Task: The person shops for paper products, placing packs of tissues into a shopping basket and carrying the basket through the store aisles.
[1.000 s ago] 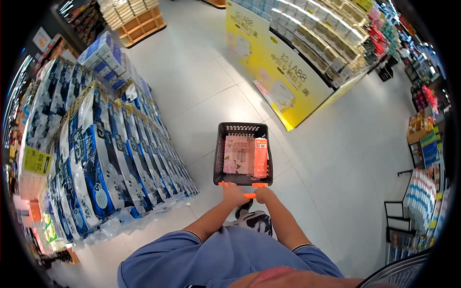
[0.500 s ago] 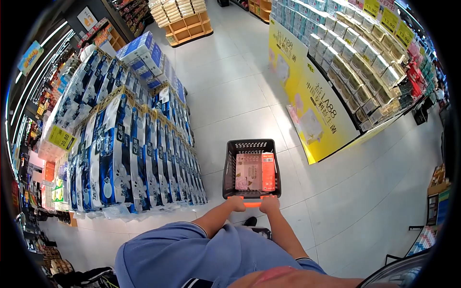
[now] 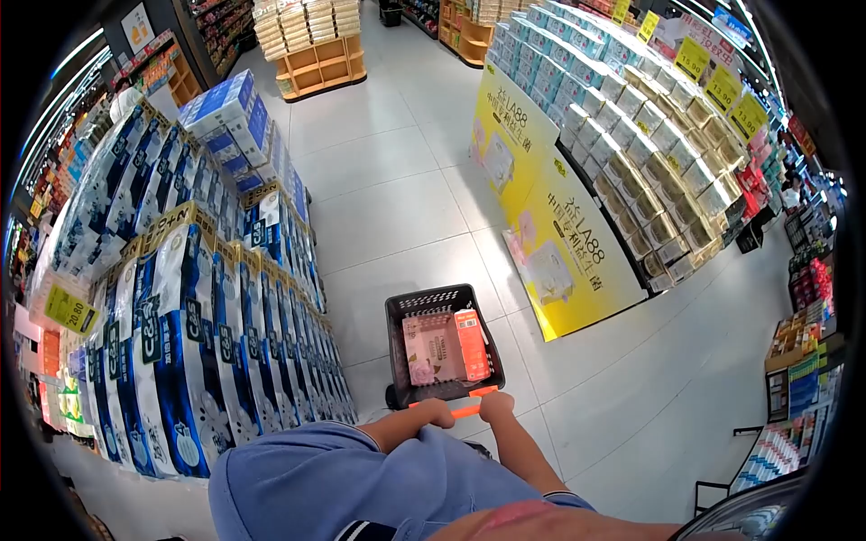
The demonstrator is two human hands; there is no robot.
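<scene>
My left hand (image 3: pixel 437 413) and my right hand (image 3: pixel 496 407) are both closed around the orange handle (image 3: pixel 466 412) of a black plastic shopping basket (image 3: pixel 394 347). The basket sits just ahead of me, turned slightly, and a dark wheel shows at its near left corner. Inside lies a flat pink box (image 3: pixel 431 343) with a flower printed on it. Beside that, against the right wall, is a narrower orange-red box (image 3: pixel 472 345). Fingertips are curled out of sight under the handle.
Tall stacks of blue-and-white tissue packs (image 3: pixel 189 361) line my left, with a yellow price tag (image 3: pixel 70 308). To the right, yellow display panels (image 3: pixel 568 252) front tiers of boxed goods (image 3: pixel 649 162). Tiled floor (image 3: pixel 388 198) runs between them toward a wooden stand (image 3: pixel 320 68) of packaged goods.
The basket and both hands have shifted left and lower in view, and the basket has turned slightly. The tissue stacks and yellow panels also appear lower and farther left. Both hands still grip the handle.
</scene>
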